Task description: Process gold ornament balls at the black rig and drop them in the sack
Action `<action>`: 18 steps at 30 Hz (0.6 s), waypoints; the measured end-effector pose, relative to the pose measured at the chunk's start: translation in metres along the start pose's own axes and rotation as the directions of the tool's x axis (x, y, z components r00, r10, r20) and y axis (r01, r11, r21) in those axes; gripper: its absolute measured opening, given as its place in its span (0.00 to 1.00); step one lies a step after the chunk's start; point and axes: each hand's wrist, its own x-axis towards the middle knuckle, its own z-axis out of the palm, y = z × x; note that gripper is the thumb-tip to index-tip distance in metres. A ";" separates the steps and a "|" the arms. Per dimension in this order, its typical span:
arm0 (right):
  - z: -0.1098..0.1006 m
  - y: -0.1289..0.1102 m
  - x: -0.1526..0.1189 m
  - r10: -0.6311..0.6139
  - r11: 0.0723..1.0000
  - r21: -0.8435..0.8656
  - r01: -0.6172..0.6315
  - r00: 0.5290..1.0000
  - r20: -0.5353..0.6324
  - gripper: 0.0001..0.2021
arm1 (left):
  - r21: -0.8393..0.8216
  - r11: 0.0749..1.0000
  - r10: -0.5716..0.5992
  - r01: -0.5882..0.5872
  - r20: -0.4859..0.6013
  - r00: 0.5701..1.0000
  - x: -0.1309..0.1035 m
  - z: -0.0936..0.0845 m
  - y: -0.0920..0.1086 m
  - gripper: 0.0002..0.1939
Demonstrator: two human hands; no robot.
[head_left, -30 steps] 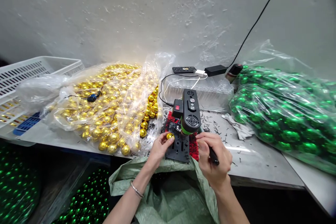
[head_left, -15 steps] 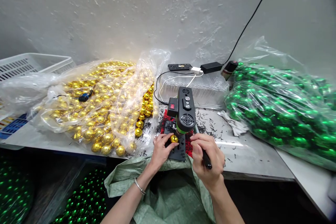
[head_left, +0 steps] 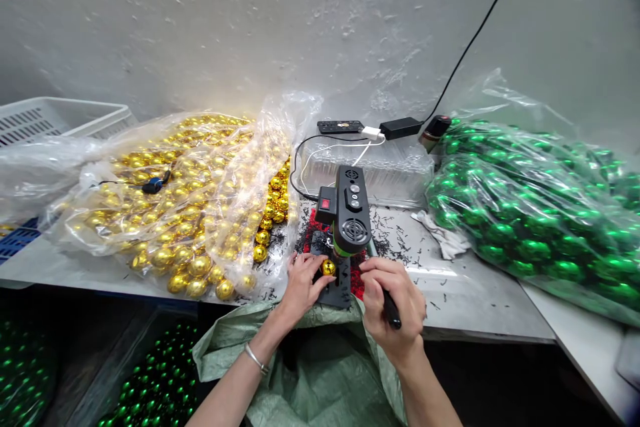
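Between the thumb and forefinger of my left hand is a single gold ball, beside the lower end of a black upright machine. The ball is over the machine's dark base plate. My right hand is closed round a black-ended lever at the machine's right side. A red switch shows on the small box at the machine's left. Red and black mat patches show around the base.
Bagged gold balls lie left, bagged green balls right. Clear plastic boxes stand behind the machine. A white glove, a white basket and an open green sack are near; black bits litter the table.
The whole view has shifted slightly, so things sit a little further left. Both hands keep nearly the same hold on the ball and lever.
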 end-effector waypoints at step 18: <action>0.027 0.017 -0.046 -0.066 0.997 -0.046 0.066 0.998 0.014 0.11 | -0.118 0.992 -0.043 0.040 -0.026 0.999 0.003 0.007 0.002 0.17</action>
